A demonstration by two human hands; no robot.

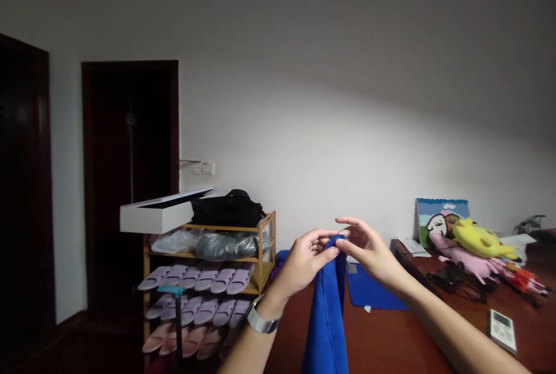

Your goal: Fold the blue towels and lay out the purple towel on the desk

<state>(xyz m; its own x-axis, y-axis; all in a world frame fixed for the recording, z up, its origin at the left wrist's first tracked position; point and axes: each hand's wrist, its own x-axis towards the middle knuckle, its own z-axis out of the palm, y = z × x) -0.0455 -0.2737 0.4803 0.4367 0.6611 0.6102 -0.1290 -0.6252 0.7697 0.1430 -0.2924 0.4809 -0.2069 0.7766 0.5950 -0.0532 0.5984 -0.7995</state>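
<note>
- Currently, I have the left hand [299, 261] and right hand [369, 252] meeting right of the frame's middle, fingertips pinching the gathered top edge of a bright blue, seamed fabric piece [328, 327].
- From that pinch the fabric drops almost straight down, its long axis near vertical, widening towards the lower edge of the frame; its bottom end is out of view.
- Left thumb and fingers close on the fold from its left, right thumb and fingers from its right. Both hands are at the top edge, but the hanging length lies nearer the left wrist, which wears a silver metal band [262, 322], than the right forearm.
- Beyond the hands, a flat blue sheet [373, 292] rests on a reddish-brown wooden table [391, 339], partly hidden by the right hand.
- At the lower right of the frame, a white handheld device with a grey screen [503, 330] lies on the table. Farther back are a yellow plush toy [482, 239], a pink plush toy [469, 261] and a colourful picture of cartoon dogs [441, 220] leaning by the wall.
- Lower left of the frame, a light wooden rack [266, 223] carries purple and pink slippers, with a black fabric bag [228, 211] and a white box [141, 219] on top.
- Farthest back stand the pale wall [304, 102] and, at the left, a dark doorway [130, 131].
</note>
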